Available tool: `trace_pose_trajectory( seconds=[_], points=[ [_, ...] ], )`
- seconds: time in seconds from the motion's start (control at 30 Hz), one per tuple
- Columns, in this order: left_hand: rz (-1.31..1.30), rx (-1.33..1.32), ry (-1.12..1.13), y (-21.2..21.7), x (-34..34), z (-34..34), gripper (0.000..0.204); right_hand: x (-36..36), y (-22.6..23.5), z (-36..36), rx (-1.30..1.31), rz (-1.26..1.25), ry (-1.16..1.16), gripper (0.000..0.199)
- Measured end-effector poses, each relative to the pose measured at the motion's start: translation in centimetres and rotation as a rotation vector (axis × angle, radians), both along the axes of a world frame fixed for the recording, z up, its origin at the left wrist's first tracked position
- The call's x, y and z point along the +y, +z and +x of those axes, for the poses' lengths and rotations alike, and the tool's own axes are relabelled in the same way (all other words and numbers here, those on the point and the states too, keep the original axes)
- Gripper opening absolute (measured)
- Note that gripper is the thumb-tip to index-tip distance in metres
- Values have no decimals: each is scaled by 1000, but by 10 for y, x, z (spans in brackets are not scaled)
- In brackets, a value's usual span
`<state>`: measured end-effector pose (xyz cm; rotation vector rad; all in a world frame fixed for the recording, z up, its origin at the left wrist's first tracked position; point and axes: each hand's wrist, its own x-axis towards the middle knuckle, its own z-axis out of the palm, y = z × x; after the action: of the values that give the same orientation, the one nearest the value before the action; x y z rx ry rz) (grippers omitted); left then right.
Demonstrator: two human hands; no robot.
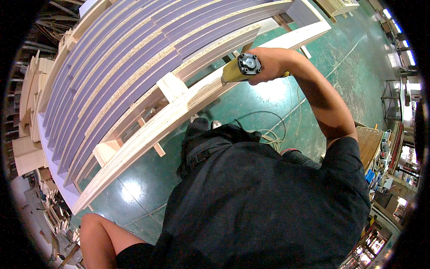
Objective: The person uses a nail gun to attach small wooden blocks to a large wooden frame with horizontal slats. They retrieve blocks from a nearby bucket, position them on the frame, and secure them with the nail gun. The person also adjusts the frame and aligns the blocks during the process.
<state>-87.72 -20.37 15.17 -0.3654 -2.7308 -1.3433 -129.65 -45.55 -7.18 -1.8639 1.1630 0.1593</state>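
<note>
My right hand (271, 62) is wrapped around a yellow nail gun (232, 72) with a dark grey cap. The tool's nose end meets a long pale timber rail (152, 127) along the near side of a large wooden frame. Curved strips (116, 96) with purple-grey faces and chipboard edges stand in rows beyond the rail. Short wooden blocks (172, 87) bridge the rail and those strips. My left elbow (93, 224) shows bent at the lower left; the left hand lies outside the picture.
Below the frame lies a green floor (148, 193) with a coiled air hose (272, 136) on it. Stacked timber pieces (33, 94) stand at the far left. A wooden bench (369, 143) with small items is on the right. Another wood stack (338, 6) sits at the top right.
</note>
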Motion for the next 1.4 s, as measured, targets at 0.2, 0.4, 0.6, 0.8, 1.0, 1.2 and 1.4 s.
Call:
trace_pose_trajectory(
  seconds=[0.2, 0.4, 0.6, 0.8, 1.0, 1.2, 1.4],
  points=[
    [3, 6, 3, -3, 2, 6, 32, -1, -1, 0, 46, 2, 6, 38],
    [4, 11, 9, -4, 4, 10, 32, 1, 6, 2, 8, 47, -15, 30],
    [5, 14, 21, -4, 8, 11, 31, 1, 6, 5, 21, 50, -24, 29],
    [14, 12, 8, -3, -1, 7, 31, 2, 3, 1, 28, 8, -13, 29],
    [18, 15, 16, -2, 3, 7, 30, -2, -8, -3, 8, 13, 14, 32],
    [15, 17, 21, -3, 5, 8, 30, 0, 0, 2, 59, 24, -4, 32],
    [23, 17, 25, -1, 7, 8, 29, 1, -4, -1, 19, -40, 5, 32]
  ],
)
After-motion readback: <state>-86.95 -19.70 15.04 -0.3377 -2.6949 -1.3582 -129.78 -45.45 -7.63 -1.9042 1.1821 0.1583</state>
